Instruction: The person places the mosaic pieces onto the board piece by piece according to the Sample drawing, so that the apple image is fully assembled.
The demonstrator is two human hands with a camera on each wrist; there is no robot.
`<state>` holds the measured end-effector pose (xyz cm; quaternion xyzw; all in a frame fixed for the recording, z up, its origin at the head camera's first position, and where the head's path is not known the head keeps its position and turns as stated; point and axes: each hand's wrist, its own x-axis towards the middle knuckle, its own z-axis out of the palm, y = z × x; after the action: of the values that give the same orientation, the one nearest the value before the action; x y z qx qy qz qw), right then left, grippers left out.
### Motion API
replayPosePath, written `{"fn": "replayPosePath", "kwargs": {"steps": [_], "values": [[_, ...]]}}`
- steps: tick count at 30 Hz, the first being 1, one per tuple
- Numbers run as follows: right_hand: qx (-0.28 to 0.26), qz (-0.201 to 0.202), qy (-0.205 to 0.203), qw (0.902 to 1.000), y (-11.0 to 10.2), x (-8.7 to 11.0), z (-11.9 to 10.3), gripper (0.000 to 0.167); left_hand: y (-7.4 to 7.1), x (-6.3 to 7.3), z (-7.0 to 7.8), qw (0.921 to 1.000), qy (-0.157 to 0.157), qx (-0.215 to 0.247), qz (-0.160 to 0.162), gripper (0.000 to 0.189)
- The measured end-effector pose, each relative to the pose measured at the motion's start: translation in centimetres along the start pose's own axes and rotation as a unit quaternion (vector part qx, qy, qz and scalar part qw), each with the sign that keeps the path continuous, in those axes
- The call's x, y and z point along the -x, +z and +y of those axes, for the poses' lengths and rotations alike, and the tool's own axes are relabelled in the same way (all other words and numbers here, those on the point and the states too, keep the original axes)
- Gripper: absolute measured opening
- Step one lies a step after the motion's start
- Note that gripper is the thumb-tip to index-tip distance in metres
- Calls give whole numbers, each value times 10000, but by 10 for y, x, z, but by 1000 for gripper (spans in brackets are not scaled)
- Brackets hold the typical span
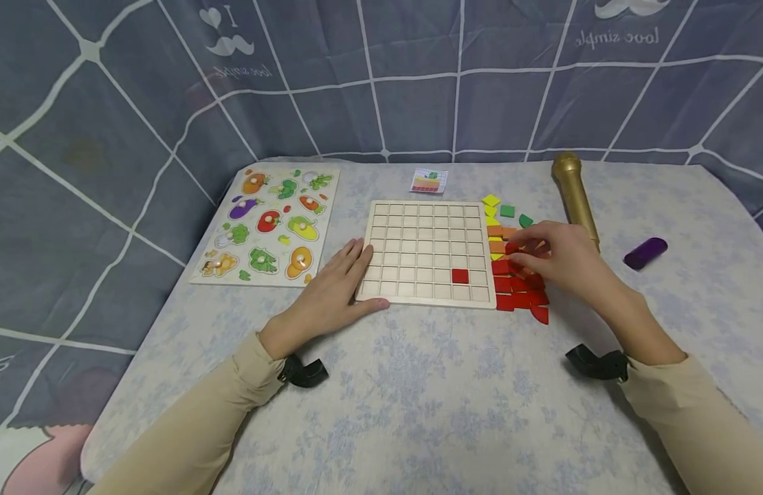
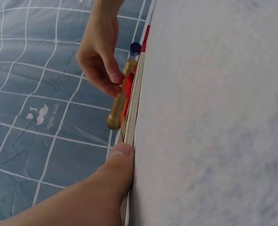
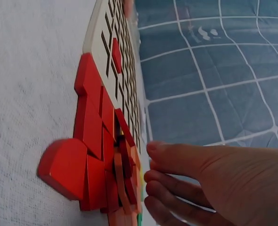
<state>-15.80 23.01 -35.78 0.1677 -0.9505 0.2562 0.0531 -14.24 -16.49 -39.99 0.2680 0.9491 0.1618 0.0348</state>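
My left hand [image 1: 332,289] rests on the left side of a pale wooden grid board [image 1: 412,237], fingers fairly straight, with the thumb [image 2: 121,151] along its front edge. One red square tile [image 1: 460,276] sits in a cell at the board's lower right. Against the right edge lies a pile of red tiles [image 1: 513,300], with orange tiles [image 1: 496,247] behind them. Over this pile hovers my right hand [image 1: 564,254], thumb and fingers bent toward the tiles. No tile shows between its fingertips in the right wrist view, where some tiles [image 3: 122,126] lean tilted in the heap.
Yellow tiles [image 1: 491,201] and green tiles [image 1: 508,211] lie behind the orange ones. A small pattern card [image 1: 428,181] is beyond the board. On the left is a vegetable puzzle board [image 1: 276,240]. A gold microphone [image 1: 573,192] and a purple object [image 1: 645,254] lie right.
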Motion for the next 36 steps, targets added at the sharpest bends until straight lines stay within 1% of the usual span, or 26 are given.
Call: {"fn": "replayPosePath", "kwargs": {"steps": [3,7,9,15,20,23,26,30,36], "values": [[135,-283,70,9995,-1,-2,4,30,0,1,0,10000,-35,-24,-37,104],[239,-551,139,9981,-1,-3,5,35,0,1,-1,10000,-30,-52,-37,103],[261,-585,90,9979,-1,-3,4,35,1,1,-1,10000,-6,-57,-20,103],[234,-635,-250,9974,1,-1,1,36,1,0,0,10000,-13,-62,-53,103],[370,-762,-209,9962,6,-3,-2,36,0,0,0,10000,-9,-64,-43,102],[493,-672,-232,9962,6,-2,-3,35,0,0,0,10000,3,-58,-39,103],[473,-435,-331,9974,6,-1,-5,32,0,0,0,10000,11,-58,-45,103],[81,-122,-463,9988,11,2,-13,32,0,0,0,10000,4,-81,-54,103],[-464,79,-762,9960,31,4,-35,27,1,1,0,10000,7,-84,-44,103]]}}
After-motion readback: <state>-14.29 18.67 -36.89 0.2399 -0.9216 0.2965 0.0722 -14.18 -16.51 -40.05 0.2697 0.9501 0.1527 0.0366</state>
